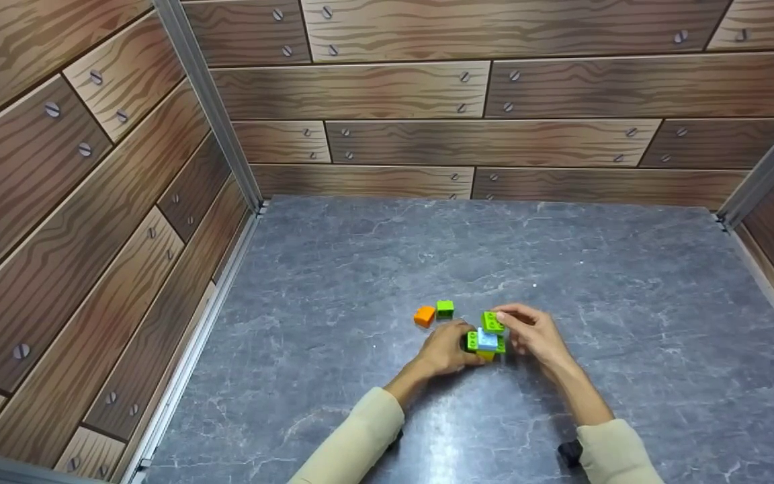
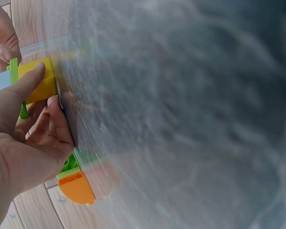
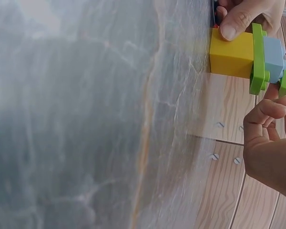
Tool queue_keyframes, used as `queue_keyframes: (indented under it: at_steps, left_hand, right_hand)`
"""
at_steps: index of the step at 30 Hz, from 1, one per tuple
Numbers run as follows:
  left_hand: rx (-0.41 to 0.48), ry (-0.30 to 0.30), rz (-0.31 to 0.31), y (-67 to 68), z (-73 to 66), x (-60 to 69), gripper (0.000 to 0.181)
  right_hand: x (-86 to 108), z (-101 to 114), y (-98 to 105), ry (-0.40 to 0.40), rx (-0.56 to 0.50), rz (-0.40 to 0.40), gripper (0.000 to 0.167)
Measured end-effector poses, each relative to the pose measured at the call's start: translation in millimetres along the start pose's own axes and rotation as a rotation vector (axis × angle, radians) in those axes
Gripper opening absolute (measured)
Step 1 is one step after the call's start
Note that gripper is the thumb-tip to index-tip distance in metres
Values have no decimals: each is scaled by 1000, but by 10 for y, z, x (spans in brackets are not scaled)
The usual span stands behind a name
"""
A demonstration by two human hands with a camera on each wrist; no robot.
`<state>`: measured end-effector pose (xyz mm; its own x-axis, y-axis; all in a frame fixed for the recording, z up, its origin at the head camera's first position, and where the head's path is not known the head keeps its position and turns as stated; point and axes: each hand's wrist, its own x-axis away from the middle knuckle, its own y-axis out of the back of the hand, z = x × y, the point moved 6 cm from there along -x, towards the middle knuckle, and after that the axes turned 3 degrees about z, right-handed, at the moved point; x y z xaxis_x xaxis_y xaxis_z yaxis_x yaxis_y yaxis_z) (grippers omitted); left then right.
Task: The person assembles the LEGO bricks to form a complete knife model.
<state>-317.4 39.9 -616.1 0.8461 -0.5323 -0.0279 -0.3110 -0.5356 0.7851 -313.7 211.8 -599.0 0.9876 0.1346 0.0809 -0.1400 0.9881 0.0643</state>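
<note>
A short tower of glossy plastic building blocks stands on the table (image 1: 360, 262), between the two hands. Its base is a smooth, boxy yellow block (image 3: 231, 53); over that lies a thin, studded green plate (image 3: 258, 57), wider than the yellow, and on the plate sits a pale blue block (image 1: 487, 339).

The left hand (image 1: 446, 347) is closed around the base, its thumb pressed flat to a yellow face and its fingers curled behind. The right hand (image 1: 536, 336) pinches a studded green block (image 1: 492, 322) between thumb and fingertips, at the top of the blue one — whether it is seated on the studs I cannot tell.

Just beyond the left hand lie two loose pieces close together: an orange block (image 1: 424, 316) with a rounded side, and a squarish lime block (image 1: 445, 309).

The tabletop is slate grey, veined like marble, with a soft sheen. Around it rise walls (image 1: 360, 91) printed with wood grain and slotted screws — framed by straight metal posts (image 1: 212, 101). Cream sleeves (image 1: 353, 440) cover both forearms.
</note>
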Motion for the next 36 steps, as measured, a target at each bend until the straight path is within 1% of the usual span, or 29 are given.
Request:
queue_keyframes:
  at_steps: [5,11,17,23,29,36]
  left_hand:
    - [-1,7,8,-6,3,-4,43]
    - [3,-9,-6,9,-8,-2,40]
    - [-2,1,1,16,-14,9,40]
    - [-7,11,7,9,-6,10,42]
    - [-17,-3,-2,6,-12,2,41]
    - [-5,21,16,9,-9,1,41]
  right_hand:
    - [8,0,-10,6,37,-2,33]
    - [18,3,-31,13,17,-6,30]
    - [27,25,-63,0,15,2,33]
    - [33,57,-56,10,49,-2,32]
    - [41,60,-40,13,47,7,32]
    - [56,64,-54,25,74,22,31]
